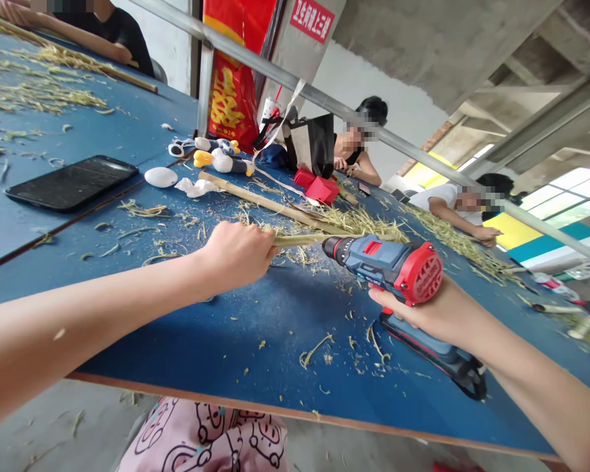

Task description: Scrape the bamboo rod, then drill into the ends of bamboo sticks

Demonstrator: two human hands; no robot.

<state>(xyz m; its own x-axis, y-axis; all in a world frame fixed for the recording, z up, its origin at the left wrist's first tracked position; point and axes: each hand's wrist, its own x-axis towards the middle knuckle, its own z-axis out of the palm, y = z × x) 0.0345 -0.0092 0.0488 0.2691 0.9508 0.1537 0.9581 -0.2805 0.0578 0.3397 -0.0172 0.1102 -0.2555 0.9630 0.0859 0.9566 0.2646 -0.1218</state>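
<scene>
My left hand [236, 254] is closed round the near end of a thin bamboo stick [314, 238] that lies across the blue table [285, 328]. My right hand [435, 311] grips the handle of a blue and red cordless drill [386, 262]. The drill's black chuck points left, toward the stick, and sits just beside it. The drill's battery base [442, 357] rests low over the table. Bamboo shavings [319, 347] are scattered over the tabletop around both hands.
A longer bamboo pole [270, 203] lies beyond the stick. A black phone [73, 182], a white egg-shaped object [160, 177], a duck toy [221, 159] and red boxes [319, 187] lie farther back. Three other people sit at the table's far sides. A metal rail [324, 98] crosses overhead.
</scene>
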